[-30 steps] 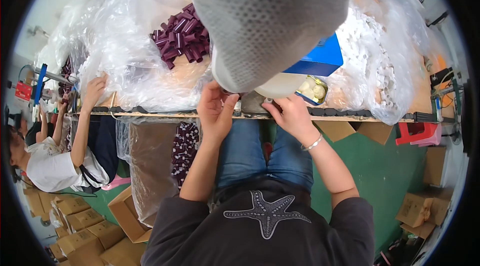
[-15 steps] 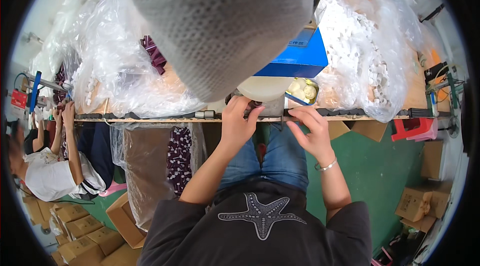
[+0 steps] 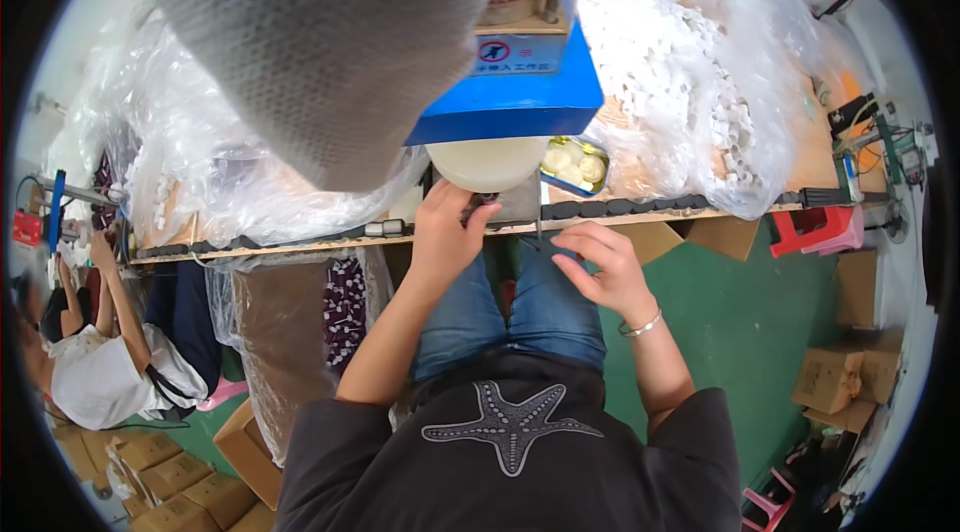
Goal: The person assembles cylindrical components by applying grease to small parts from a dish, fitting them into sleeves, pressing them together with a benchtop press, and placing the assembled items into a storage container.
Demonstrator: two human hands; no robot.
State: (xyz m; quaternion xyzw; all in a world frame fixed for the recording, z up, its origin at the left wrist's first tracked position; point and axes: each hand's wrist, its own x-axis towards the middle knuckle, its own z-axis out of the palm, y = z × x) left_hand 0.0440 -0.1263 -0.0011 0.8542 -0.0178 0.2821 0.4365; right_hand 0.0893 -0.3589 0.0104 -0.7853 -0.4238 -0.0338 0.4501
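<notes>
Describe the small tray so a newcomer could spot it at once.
Find the big blue housing at upper centre. Beside the pale rounded part under it, on the right and just beyond the right hand, sits the tray. Its blue edge and few chunky, cream-coloured pieces set it apart from the loose white pile farther right.

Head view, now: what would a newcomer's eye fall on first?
Probably the large grey mesh shape, blurred, at upper left of centre. Next, the bright blue housing to its right, with a pale rounded part beneath, where the left hand pinches a small dark piece. The starfish print on the dark shirt, bottom centre, stands out too.
</notes>
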